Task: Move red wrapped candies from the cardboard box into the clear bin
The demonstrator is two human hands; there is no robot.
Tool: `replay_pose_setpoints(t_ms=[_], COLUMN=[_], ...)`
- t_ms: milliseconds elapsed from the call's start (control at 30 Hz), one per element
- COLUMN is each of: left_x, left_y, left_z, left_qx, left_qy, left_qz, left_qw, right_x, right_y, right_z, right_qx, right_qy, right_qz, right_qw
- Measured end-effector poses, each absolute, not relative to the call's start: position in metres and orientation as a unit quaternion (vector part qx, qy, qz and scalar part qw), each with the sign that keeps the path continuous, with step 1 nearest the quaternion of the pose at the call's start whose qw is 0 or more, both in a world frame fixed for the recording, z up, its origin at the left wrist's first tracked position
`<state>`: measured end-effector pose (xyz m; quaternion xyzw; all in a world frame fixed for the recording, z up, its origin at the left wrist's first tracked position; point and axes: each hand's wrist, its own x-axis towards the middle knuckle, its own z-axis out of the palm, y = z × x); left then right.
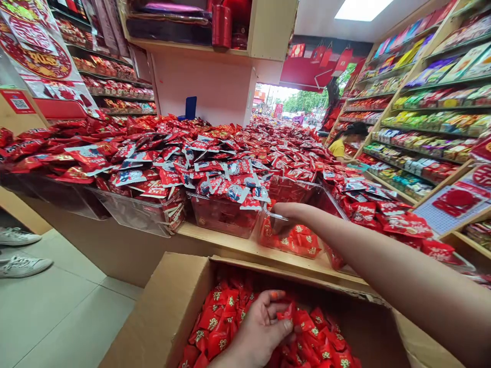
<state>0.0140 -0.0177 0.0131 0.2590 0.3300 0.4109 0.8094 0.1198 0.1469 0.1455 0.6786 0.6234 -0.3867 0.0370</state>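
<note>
Starting far left: white sneakers (21, 250) of somebody else parked on the tile floor (57, 317), well apart from the action. Next over, an open cardboard box (164, 306) sitting low in front of the wooden ledge (230, 244), loaded with small red wrapped candies (217, 319). Left hand (261, 329) down inside that box, fingers curled, thumb and fingertips pinching one candy, more bunched under the palm. Up on the ledge, neighbour bins (134, 212) heaped over with red packets (180, 163). Further right, right hand (287, 214) reaching out, closed on the front rim of a clear bin (307, 190). Only a shallow layer of red sweets (303, 244) at the bottom, same kind as in the box. Maybe tipping it forward a bit, can't tell for sure. Tips, judging from this: grab loose handfuls rather than single pieces, and keep the squeeze gentle so as not to crush wrappers. Hold that bin steady by the rim, keep it touching the ledge, and aim deep into the opening to avoid spills over the edge. Watch the neighbouring heaps too, easy to knock loose with a forearm. Far right: aisle shelves (422, 128) full of colourful packs, someone in yellow (338, 148) way back.
</note>
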Motion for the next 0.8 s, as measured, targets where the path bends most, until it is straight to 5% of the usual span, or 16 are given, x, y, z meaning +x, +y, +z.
replay_pose_setpoints(t_ms=[200, 433, 800], left_x=[0.010, 0.001, 0.010], left_y=[-0.014, -0.008, -0.015], left_z=[0.019, 0.025, 0.032], left_qx=[0.257, 0.278, 0.358], left_qy=[0.364, 0.370, 0.386], left_qz=[0.453, 0.472, 0.426], left_qw=[0.772, 0.750, 0.736], right_x=[0.117, 0.134, 0.161], right_y=[0.154, 0.072, -0.048], right_z=[0.152, 0.163, 0.030], right_qx=[0.686, 0.584, 0.549], right_qy=[0.669, 0.764, 0.437], right_qz=[-0.284, -0.090, -0.465], right_qw=[0.004, -0.259, -0.539])
